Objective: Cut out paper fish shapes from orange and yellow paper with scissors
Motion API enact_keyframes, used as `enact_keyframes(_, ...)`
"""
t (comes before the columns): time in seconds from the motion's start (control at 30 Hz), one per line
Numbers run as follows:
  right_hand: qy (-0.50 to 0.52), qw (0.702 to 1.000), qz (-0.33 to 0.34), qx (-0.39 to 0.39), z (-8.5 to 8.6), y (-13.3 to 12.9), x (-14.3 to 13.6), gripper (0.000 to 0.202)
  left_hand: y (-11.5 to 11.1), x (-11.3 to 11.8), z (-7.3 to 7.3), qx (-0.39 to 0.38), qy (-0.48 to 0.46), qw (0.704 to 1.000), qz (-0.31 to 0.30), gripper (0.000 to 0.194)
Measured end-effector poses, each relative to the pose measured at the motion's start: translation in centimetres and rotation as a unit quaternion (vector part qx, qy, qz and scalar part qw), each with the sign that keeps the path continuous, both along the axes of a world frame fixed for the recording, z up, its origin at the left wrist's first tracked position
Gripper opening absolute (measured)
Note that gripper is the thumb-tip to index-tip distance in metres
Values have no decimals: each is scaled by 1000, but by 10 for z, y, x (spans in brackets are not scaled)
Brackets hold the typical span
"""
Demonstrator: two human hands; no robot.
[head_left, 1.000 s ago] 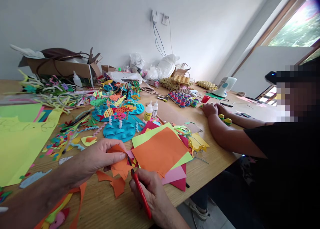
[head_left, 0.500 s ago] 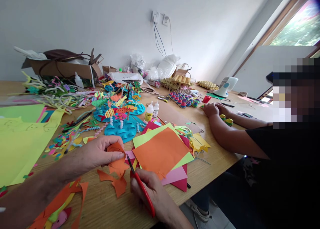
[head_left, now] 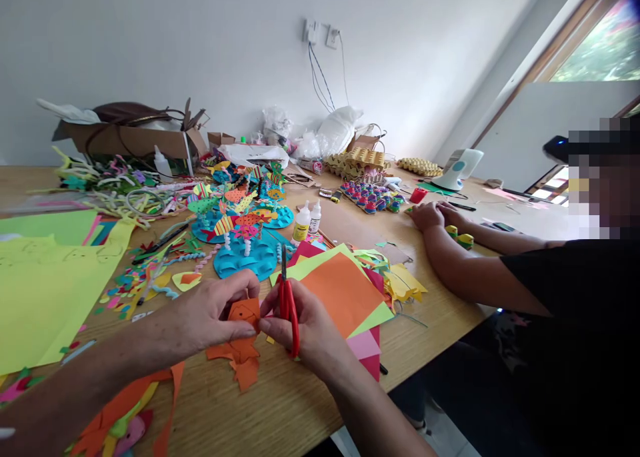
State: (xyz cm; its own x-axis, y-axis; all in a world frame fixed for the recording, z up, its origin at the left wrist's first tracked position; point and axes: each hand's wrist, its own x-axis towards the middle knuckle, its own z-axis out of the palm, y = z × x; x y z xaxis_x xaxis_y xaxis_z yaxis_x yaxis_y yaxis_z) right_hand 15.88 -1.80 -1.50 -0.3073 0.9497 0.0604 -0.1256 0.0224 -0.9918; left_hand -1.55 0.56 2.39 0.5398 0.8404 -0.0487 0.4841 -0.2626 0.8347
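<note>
Between thumb and fingers, my left hand (head_left: 213,314) pinches an orange paper piece (head_left: 245,314) with drawn lines, partly cut. My right hand (head_left: 305,317) holds red-handled scissors (head_left: 289,310), their dark blades pointing up and away from the paper; its thumb and finger also touch the paper's right edge. Orange scraps (head_left: 246,374) hang or lie just below. Right of the scissors lies a stack of coloured sheets with an orange sheet (head_left: 345,294) on top. Behind my hands stand paper fish on a blue base (head_left: 245,262).
Two glue bottles (head_left: 301,222) stand behind the sheets. Yellow sheets (head_left: 55,290) and scattered paper bits lie left. Another person's forearm (head_left: 450,270) rests on the table at the right. A cardboard box (head_left: 135,140) and egg trays (head_left: 357,160) are near the wall.
The scissors have swung upright, away from the paper. My right hand has moved up to the paper's edge, and the orange piece has turned to show its drawn lines.
</note>
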Motion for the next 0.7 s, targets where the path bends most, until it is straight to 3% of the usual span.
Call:
enact_keyframes(0.13, 6, 1000, -4, 3, 1, 6, -10, 19, 0, 1, 2, -30, -22, 999, 15, 17)
enact_keyframes(0.27, 68, 997, -37, -1, -1, 8, -12, 21, 4, -1, -1, -112, -139, 984, 24, 19)
enact_keyframes(0.5, 143, 982, -119, -26, -8, 13, -12, 25, 9, -8, 5, 16, -188, 970, 151, 3)
enact_keyframes(0.6, 167, 976, -130, -41, -12, 15, -12, 27, 10, -10, 0, -12, -214, 956, 200, 0)
enact_keyframes(0.7, 187, 972, -137, -44, -14, 16, -11, 28, 11, -7, -7, -70, -219, 954, 193, 9)
